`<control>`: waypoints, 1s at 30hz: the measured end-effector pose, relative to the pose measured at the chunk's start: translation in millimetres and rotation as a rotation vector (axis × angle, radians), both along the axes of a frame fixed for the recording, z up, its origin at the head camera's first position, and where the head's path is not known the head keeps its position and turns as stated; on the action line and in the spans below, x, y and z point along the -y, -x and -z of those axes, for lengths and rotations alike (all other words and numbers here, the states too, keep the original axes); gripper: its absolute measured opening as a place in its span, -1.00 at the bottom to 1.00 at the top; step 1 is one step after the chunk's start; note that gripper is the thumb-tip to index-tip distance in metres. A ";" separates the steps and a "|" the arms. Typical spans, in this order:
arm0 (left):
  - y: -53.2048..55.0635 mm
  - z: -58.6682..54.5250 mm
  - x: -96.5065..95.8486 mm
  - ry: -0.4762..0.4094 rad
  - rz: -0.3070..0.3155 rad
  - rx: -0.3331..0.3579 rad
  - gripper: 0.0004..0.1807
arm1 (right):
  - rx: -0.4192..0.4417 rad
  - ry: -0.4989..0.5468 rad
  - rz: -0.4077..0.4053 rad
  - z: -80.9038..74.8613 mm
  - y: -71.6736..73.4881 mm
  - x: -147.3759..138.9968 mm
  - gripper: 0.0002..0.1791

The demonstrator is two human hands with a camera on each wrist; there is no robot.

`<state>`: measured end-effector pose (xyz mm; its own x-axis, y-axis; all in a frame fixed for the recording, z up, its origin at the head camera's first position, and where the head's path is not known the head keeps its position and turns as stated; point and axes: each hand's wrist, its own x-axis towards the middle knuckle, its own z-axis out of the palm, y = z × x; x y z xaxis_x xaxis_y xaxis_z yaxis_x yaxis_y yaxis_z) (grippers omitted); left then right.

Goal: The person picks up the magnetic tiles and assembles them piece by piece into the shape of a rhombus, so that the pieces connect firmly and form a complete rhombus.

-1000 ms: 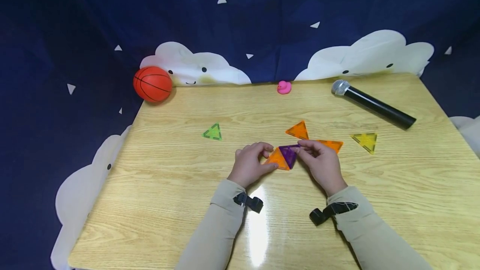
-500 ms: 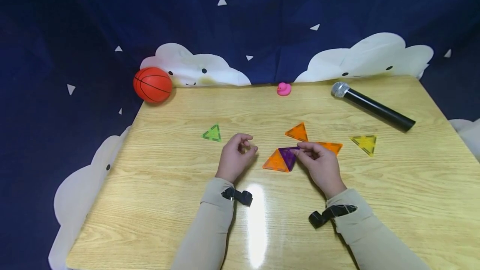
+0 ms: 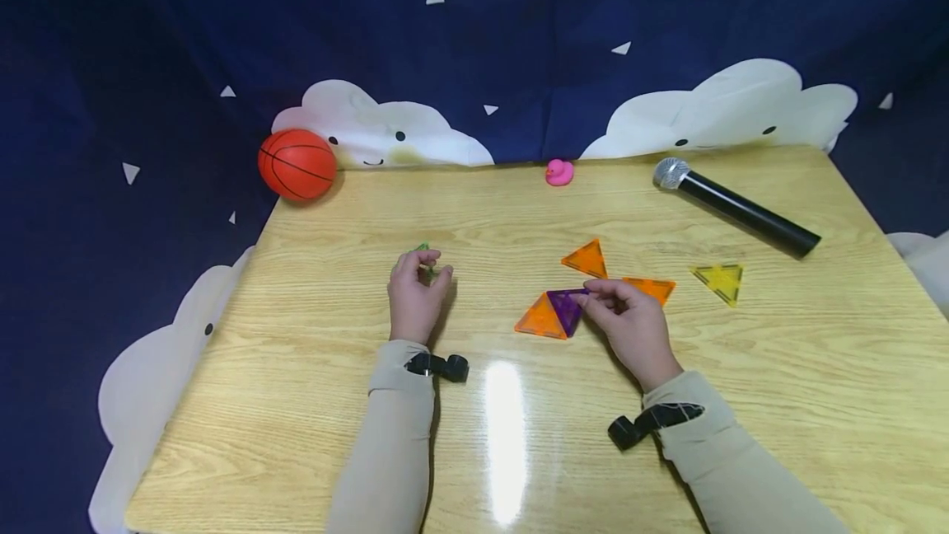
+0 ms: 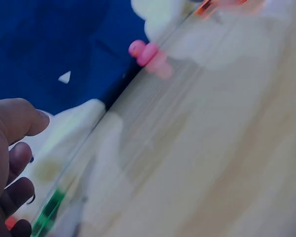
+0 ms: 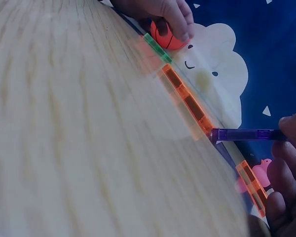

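My right hand (image 3: 633,328) pinches a corner of a purple triangular magnetic tile (image 3: 565,311). That tile's left edge meets an orange triangular tile (image 3: 542,319), which lies on the table. In the right wrist view the purple tile (image 5: 246,135) appears edge-on, raised off the table at the fingers. My left hand (image 3: 416,299) hovers over a green triangular tile (image 3: 423,246), with loosely bent fingers and the thumb apart from them. Most of the green tile is hidden by the hand in the head view; the left wrist view shows the green tile (image 4: 48,212) just past the fingertips.
Two more orange tiles (image 3: 586,259) lie beyond the right hand, one partly covered by it. A yellow triangular tile (image 3: 721,281) is farther right. Along the back edge are a red ball (image 3: 298,165), a pink duck (image 3: 559,172) and a black microphone (image 3: 741,208).
My left hand has let go of the orange tile and moved left and away from me to the green tile. The right hand has stayed at the purple tile.
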<state>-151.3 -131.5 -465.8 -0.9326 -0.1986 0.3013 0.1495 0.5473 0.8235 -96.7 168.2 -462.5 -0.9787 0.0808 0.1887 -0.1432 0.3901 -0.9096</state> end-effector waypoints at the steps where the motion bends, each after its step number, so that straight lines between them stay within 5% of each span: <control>1: 0.5 -0.5 3.3 0.009 -0.018 0.015 -0.71 | -0.001 0.000 0.001 -0.2 -0.2 0.1 -0.73; 8: 3.3 -1.6 22.7 0.125 -0.125 0.136 -0.60 | 0.023 0.012 0.006 -0.9 0.0 -0.2 -0.69; 19: 7.9 -2.5 31.2 0.237 -0.128 0.322 -0.18 | 0.031 0.014 -0.007 -0.8 -0.5 0.0 -0.70; 30: 8.4 -4.2 32.8 0.296 -0.156 0.350 -0.25 | 0.041 -0.022 -0.019 -2.2 -1.6 0.3 -0.71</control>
